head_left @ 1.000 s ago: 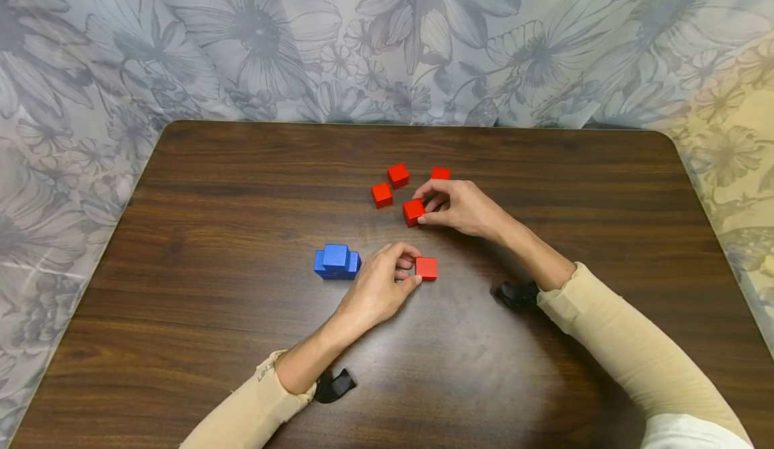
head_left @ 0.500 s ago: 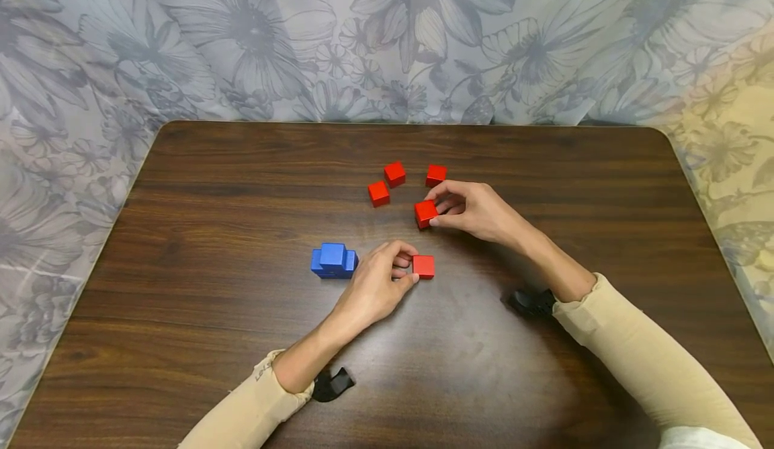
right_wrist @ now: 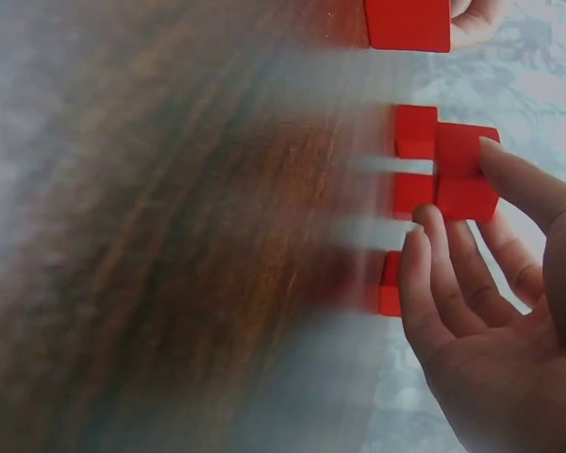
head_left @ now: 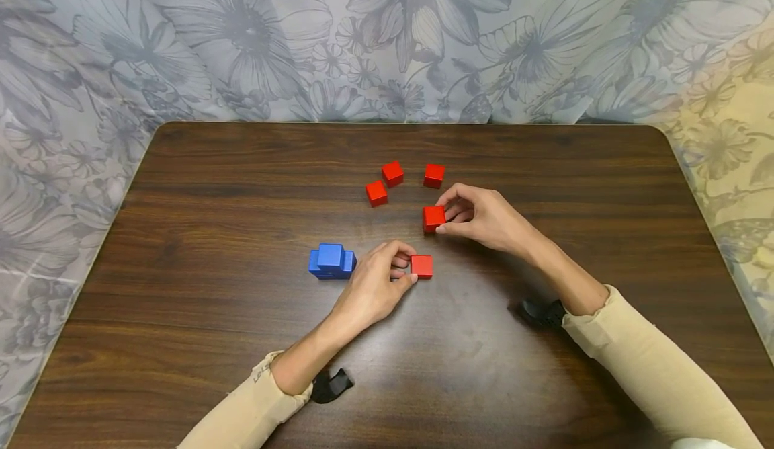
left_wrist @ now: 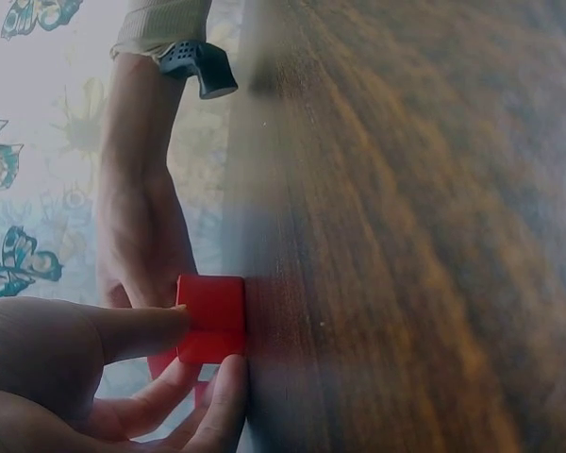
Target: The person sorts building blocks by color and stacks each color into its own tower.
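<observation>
My left hand pinches a red cube between thumb and fingers at the middle of the table. In the left wrist view that cube sits right at the tabletop. Farther back and a little to the right, my right hand holds a second red cube by thumb and fingertips. The right wrist view shows this cube raised off the table, with more red cubes behind it. Close to the left of my left hand stands a small stack of blue cubes, partly hidden by the knuckles.
Three loose red cubes lie beyond my hands: one at the back, one slightly nearer and one behind the right hand's cube. A flowered cloth hangs along the far edge of the brown wooden table.
My right hand has moved right and slightly nearer with its red cube, uncovering the loose cube behind it. The left hand stays on its red cube.
</observation>
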Demonstrator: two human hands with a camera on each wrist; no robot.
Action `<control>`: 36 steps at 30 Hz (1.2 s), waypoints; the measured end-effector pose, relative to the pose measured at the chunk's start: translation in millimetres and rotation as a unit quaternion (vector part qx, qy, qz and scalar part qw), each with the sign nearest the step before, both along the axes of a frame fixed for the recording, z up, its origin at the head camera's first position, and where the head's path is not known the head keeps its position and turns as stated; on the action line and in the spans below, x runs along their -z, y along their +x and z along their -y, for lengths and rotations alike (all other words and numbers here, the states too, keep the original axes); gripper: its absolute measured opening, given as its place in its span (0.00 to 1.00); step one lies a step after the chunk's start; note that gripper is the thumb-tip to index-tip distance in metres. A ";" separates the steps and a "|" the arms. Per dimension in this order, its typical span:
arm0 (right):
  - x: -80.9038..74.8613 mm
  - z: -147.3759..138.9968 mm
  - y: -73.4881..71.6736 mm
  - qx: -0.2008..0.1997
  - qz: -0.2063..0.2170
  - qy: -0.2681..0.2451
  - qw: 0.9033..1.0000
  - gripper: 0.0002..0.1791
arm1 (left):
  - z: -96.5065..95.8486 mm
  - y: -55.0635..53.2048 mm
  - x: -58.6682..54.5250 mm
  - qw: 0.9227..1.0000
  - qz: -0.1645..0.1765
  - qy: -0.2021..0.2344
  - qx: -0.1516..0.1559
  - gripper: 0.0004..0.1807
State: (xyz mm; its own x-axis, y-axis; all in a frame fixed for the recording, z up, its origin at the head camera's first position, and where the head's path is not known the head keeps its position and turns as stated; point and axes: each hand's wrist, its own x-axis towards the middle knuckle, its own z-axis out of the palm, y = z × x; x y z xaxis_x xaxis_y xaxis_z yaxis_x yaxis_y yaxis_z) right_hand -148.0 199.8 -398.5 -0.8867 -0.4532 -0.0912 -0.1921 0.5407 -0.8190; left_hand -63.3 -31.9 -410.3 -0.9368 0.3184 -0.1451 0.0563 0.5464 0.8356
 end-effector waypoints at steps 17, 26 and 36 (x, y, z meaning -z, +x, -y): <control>1.1 -7.3 22.2 -0.014 0.007 0.012 1.000 0.19 | 1.6 1.2 0.6 1.000 0.010 -0.005 0.000 0.16; 4.4 -9.2 32.2 -0.024 0.003 0.019 1.000 0.19 | 0.5 1.3 0.7 1.000 0.010 -0.005 0.000 0.17; 2.9 -9.8 40.9 -0.035 -0.001 0.033 0.999 0.18 | -0.7 -0.2 -1.1 1.000 0.009 0.001 0.002 0.17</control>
